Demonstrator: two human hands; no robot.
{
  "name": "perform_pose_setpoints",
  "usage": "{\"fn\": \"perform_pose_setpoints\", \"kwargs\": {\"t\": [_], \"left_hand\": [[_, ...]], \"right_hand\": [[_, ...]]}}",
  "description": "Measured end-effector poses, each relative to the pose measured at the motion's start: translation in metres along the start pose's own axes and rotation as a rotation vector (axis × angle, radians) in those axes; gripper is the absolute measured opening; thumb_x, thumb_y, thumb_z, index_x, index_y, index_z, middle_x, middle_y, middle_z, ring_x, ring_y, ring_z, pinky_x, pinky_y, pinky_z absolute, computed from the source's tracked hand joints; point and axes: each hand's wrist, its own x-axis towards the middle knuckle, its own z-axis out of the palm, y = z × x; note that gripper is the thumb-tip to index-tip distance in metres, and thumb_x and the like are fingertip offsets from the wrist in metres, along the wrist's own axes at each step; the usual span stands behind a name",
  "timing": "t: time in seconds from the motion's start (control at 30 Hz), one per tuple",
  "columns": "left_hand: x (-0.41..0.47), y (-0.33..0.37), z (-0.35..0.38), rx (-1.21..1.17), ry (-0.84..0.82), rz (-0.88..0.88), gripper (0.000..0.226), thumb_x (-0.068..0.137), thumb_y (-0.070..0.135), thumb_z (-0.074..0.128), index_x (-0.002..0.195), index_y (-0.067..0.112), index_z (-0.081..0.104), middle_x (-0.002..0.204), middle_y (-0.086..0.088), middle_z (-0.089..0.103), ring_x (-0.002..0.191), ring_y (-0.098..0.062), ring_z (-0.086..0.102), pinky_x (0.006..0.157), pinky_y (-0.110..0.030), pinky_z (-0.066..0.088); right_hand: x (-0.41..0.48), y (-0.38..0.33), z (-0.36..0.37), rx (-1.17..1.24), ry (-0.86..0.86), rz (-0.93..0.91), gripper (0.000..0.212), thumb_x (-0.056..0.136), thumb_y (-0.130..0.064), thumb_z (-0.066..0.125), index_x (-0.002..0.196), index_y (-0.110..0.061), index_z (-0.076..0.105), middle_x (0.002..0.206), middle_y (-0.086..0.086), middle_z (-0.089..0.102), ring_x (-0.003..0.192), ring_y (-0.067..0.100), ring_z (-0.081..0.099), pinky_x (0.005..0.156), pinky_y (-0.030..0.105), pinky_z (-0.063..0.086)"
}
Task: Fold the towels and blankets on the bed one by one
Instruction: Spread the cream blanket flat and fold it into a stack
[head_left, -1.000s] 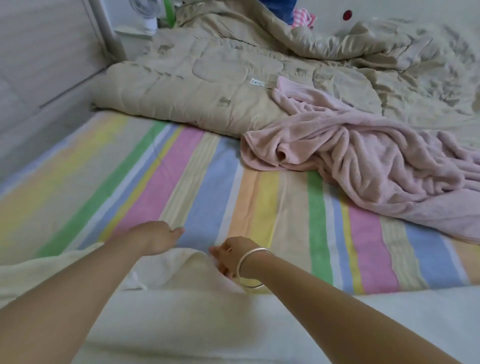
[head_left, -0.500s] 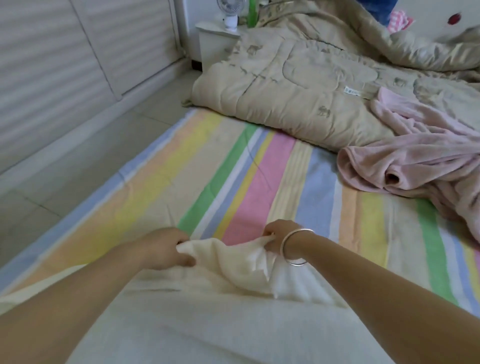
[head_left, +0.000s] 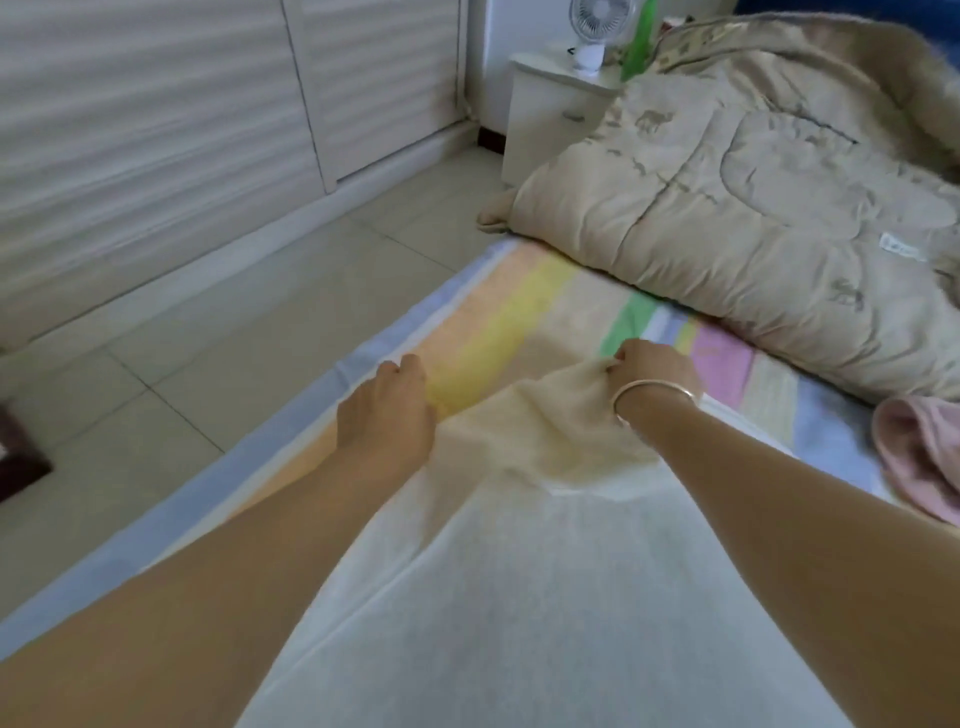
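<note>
A cream towel (head_left: 519, 571) runs from the bottom of the view up between my arms over the striped bed sheet (head_left: 524, 306). My right hand (head_left: 652, 371), with a silver bangle at the wrist, pinches the towel's far edge and lifts it in a bunch. My left hand (head_left: 387, 415) has its fingers curled at the towel's left far edge; the grip itself is hidden under the hand. A beige quilt (head_left: 737, 223) lies crumpled at the back right. A pink blanket (head_left: 919, 452) shows at the right edge.
The bed's left edge (head_left: 291, 415) drops to a tiled floor (head_left: 182, 364). A white bedside cabinet (head_left: 545, 109) with a small fan (head_left: 592, 26) stands beyond the quilt. Slatted white doors (head_left: 156, 104) fill the left wall. A dark object (head_left: 21, 457) sits at the far left.
Both hands took hold of the towel's far edge and carried it left toward the bed's edge. The view turned left, so the pink blanket slid almost out of sight.
</note>
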Motion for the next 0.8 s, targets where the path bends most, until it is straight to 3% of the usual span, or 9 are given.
{"fn": "perform_pose_setpoints", "kwargs": {"t": [0.1, 0.2, 0.27, 0.33, 0.4, 0.47, 0.57, 0.7, 0.8], "left_hand": [[-0.019, -0.033, 0.0, -0.164, 0.097, 0.013, 0.015, 0.093, 0.03, 0.053, 0.104, 0.021, 0.053, 0.104, 0.001, 0.059, 0.094, -0.025, 0.06, 0.076, -0.039, 0.048], [-0.044, -0.051, -0.006, -0.237, 0.27, 0.293, 0.023, 0.085, 0.047, 0.056, 0.08, 0.025, 0.05, 0.076, 0.012, 0.052, 0.067, -0.011, 0.053, 0.056, -0.031, 0.044], [-0.065, -0.052, -0.011, -0.194, 0.2, 0.438, 0.033, 0.08, 0.061, 0.054, 0.074, 0.029, 0.047, 0.066, 0.015, 0.047, 0.056, -0.004, 0.045, 0.047, -0.024, 0.038], [-0.082, -0.05, -0.007, -0.091, 0.074, 0.506, 0.044, 0.073, 0.074, 0.053, 0.072, 0.031, 0.044, 0.064, 0.016, 0.044, 0.054, -0.003, 0.041, 0.046, -0.022, 0.036], [-0.092, -0.05, 0.001, 0.075, 0.061, 0.528, 0.051, 0.064, 0.081, 0.048, 0.074, 0.031, 0.045, 0.068, 0.016, 0.046, 0.057, -0.006, 0.044, 0.045, -0.024, 0.038], [-0.097, -0.049, 0.004, 0.164, 0.049, 0.516, 0.048, 0.06, 0.074, 0.054, 0.073, 0.029, 0.048, 0.07, 0.014, 0.048, 0.059, -0.009, 0.046, 0.043, -0.025, 0.038], [-0.097, -0.045, 0.006, 0.162, 0.084, 0.498, 0.025, 0.063, 0.038, 0.07, 0.072, 0.022, 0.053, 0.065, 0.008, 0.051, 0.054, -0.014, 0.05, 0.037, -0.029, 0.038], [-0.076, -0.055, -0.005, 0.087, 0.218, 0.248, 0.017, 0.073, 0.013, 0.062, 0.088, 0.02, 0.066, 0.064, 0.004, 0.063, 0.048, -0.024, 0.06, 0.04, -0.027, 0.04], [-0.046, -0.069, -0.022, 0.207, 0.183, 0.011, 0.02, 0.09, 0.01, 0.054, 0.107, 0.022, 0.056, 0.089, 0.002, 0.066, 0.077, -0.028, 0.067, 0.055, -0.03, 0.034]], "right_hand": [[-0.016, 0.015, 0.038, 0.218, -0.13, 0.004, 0.038, 0.095, -0.032, 0.044, 0.13, -0.017, 0.046, 0.121, 0.016, 0.061, 0.114, 0.035, 0.056, 0.091, 0.037, 0.042], [-0.013, 0.032, 0.031, 0.619, -0.179, 0.078, 0.053, 0.09, -0.028, 0.059, 0.139, -0.022, 0.04, 0.107, 0.011, 0.066, 0.1, 0.03, 0.062, 0.095, 0.041, 0.047], [-0.018, 0.041, 0.023, 0.799, -0.151, 0.188, 0.043, 0.086, -0.028, 0.065, 0.126, -0.021, 0.048, 0.099, 0.01, 0.068, 0.089, 0.029, 0.065, 0.089, 0.041, 0.053], [-0.032, 0.048, 0.019, 0.48, -0.06, 0.257, 0.042, 0.087, -0.047, 0.06, 0.113, -0.014, 0.057, 0.103, 0.014, 0.067, 0.094, 0.032, 0.064, 0.085, 0.038, 0.052], [-0.055, 0.047, 0.01, 0.151, -0.128, 0.245, 0.071, 0.087, -0.07, 0.037, 0.097, -0.007, 0.066, 0.091, 0.016, 0.07, 0.087, 0.032, 0.065, 0.078, 0.035, 0.047], [-0.073, 0.038, -0.003, 0.354, -0.394, 0.337, 0.086, 0.084, -0.079, 0.025, 0.064, -0.003, 0.06, 0.056, 0.012, 0.062, 0.058, 0.025, 0.059, 0.059, 0.03, 0.045], [-0.089, 0.027, -0.017, 0.701, -0.747, 0.409, 0.064, 0.086, -0.067, 0.049, 0.065, -0.006, 0.054, 0.05, 0.008, 0.051, 0.043, 0.02, 0.048, 0.046, 0.022, 0.04], [-0.072, -0.001, -0.019, 0.873, -0.542, 0.369, 0.021, 0.083, -0.025, 0.073, 0.085, -0.012, 0.058, 0.06, 0.007, 0.046, 0.051, 0.017, 0.041, 0.051, 0.027, 0.036], [-0.04, -0.051, -0.031, 1.253, -0.441, 0.344, 0.013, 0.087, -0.021, 0.069, 0.085, -0.013, 0.059, 0.074, 0.005, 0.059, 0.055, 0.015, 0.059, 0.054, 0.03, 0.051]]}}
